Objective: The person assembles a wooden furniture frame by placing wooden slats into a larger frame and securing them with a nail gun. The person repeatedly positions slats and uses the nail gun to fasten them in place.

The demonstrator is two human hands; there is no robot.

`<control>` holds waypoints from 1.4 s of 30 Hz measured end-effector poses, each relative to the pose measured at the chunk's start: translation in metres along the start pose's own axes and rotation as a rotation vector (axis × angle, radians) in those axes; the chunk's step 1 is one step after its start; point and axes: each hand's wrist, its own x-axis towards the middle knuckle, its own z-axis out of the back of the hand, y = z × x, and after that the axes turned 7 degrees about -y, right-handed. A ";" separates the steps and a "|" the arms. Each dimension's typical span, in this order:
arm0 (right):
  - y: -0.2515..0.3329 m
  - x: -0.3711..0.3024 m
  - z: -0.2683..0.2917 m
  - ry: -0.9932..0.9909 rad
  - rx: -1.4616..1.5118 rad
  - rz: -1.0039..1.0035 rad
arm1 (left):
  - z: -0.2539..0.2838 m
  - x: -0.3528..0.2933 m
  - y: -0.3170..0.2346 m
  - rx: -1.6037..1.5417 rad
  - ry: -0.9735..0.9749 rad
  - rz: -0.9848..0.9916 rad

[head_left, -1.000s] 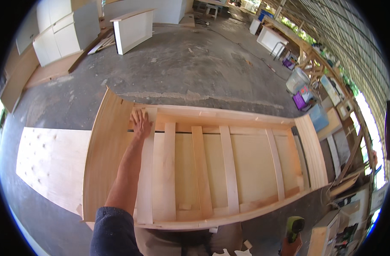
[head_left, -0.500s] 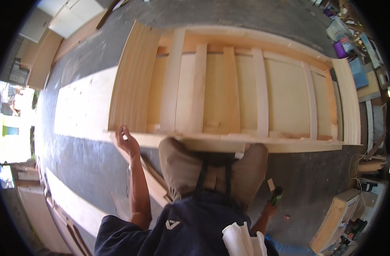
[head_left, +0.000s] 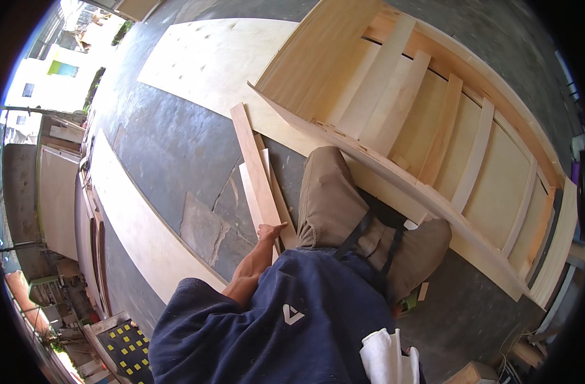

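Observation:
On the floor beside my left knee lies a small stack of wooden strips (head_left: pixel 256 163). My left hand (head_left: pixel 270 232) is at the near end of the top strip, its thumb and fingers spanning the width. My right hand is hidden behind my body and shirt. A green and dark object (head_left: pixel 407 302), only partly visible, shows beside my right knee. In front of my knees stands a shallow wooden frame (head_left: pixel 395 163) with several cross slats and a pale panel behind them.
A pale plywood sheet (head_left: pixel 209 61) lies partly under the frame. Another long board (head_left: pixel 139 221) is on the floor at left. More panels (head_left: pixel 62 198) lean further left. A small wood block (head_left: pixel 423 291) lies near my right knee. The concrete floor is cracked (head_left: pixel 203 224).
My view has turned left, so the frame now sits further right. My left hand has moved from the frame's near left corner to the strips. My right hand has gone out of sight.

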 end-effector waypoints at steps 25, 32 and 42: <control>0.108 0.103 0.029 -0.502 0.271 0.125 | 0.050 0.056 0.086 -0.743 -0.372 0.299; 0.049 0.089 0.013 -0.478 0.137 0.256 | -0.018 -0.021 0.073 0.016 -0.157 0.040; 0.062 0.080 0.049 -0.312 0.147 0.229 | -0.004 0.040 0.127 -0.205 0.182 -0.219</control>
